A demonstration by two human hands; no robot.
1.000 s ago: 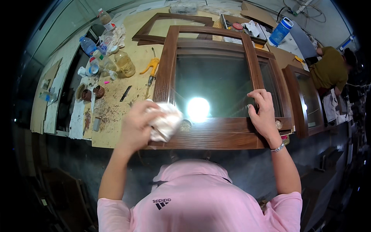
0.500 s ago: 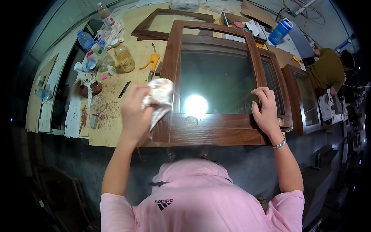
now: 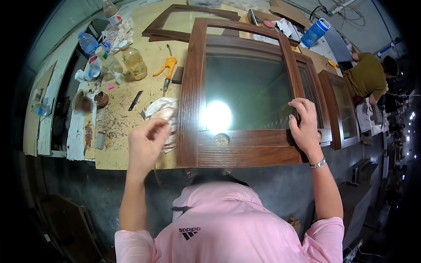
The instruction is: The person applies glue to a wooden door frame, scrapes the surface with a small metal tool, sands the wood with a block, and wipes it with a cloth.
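Observation:
A brown wooden cabinet door with a glass pane (image 3: 187, 109) lies on the worktable, on top of another like it. My right hand (image 3: 305, 125) grips its right stile, fingers bent over the wood and thumb on the inner side. Left of the door, a crumpled white cloth (image 3: 163, 109) with brownish stains lies on the table. My left hand (image 3: 147, 142) hovers just in front of it, fingers loosely curled and apart from the thumb; the cloth looks free of them. A round hole-like recess (image 3: 222, 140) shows in the door's bottom rail.
An orange-handled spray gun (image 3: 168, 70), a dark blade-like tool (image 3: 136, 101), a jar of yellowish liquid (image 3: 133, 63) and several bottles stand or lie at the left. A wooden frame (image 3: 158, 26) lies at the back. Beyond another door (image 3: 337, 109), a person (image 3: 367, 74) bends at the right.
My left hand has moved left and down off the door's left stile and let go of the cloth onto the table. My right hand stays on the door. The view has shifted slightly.

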